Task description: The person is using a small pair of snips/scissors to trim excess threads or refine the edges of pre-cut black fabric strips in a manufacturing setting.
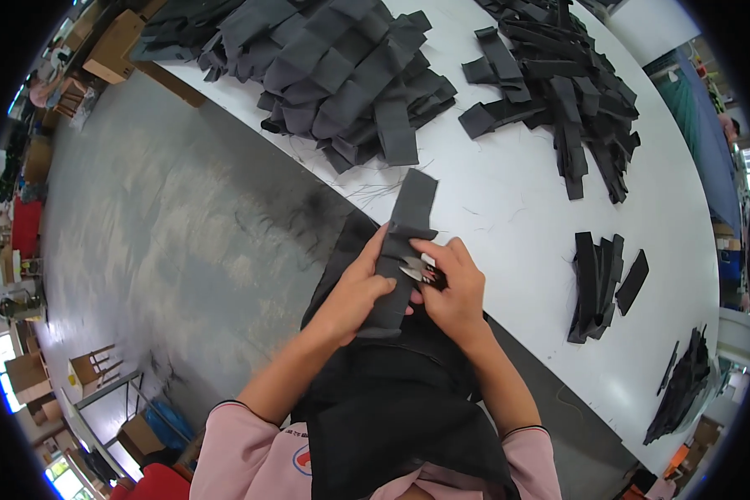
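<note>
While both hands work at the tabletop (508,208) edge, a dark fabric strip (404,242) runs lengthwise away from the person, far end resting on the white surface.
The left hand (354,296) pinches the strip's near half; the right hand (454,292) is closed on small snips (415,270) just beside that grip, where a slip could nick a thumb or cut the cloth.
</note>
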